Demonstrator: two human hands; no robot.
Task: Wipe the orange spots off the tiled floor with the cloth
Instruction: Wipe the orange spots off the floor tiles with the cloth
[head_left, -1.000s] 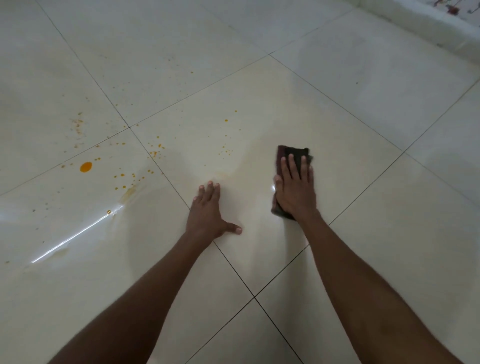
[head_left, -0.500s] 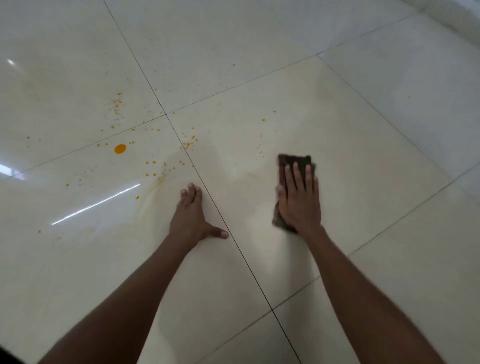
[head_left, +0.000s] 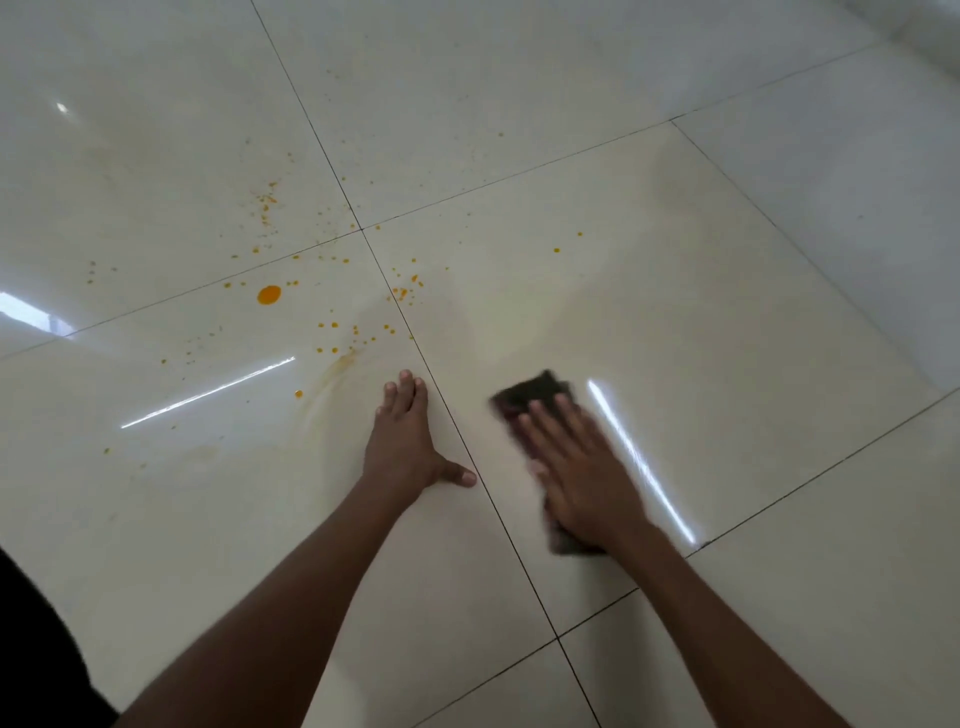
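Under the flat, straight-fingered right hand (head_left: 582, 478), a dark folded cloth (head_left: 532, 392) lies pressed to the glossy cream tiled floor (head_left: 727, 312), blurred. Left hand (head_left: 402, 447) rests flat, fingers straight, holding nothing, just below the orange spots (head_left: 269, 294).

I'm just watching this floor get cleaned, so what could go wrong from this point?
1. The cloth under the right hand may smear rather than lift; a pale orange streak already shows beside the left hand.
2. The big orange drop and the scattered specks lie left of the cloth, so a short stroke could miss them.
3. The left hand bears on glossy tile, which looks wet; it might slip.
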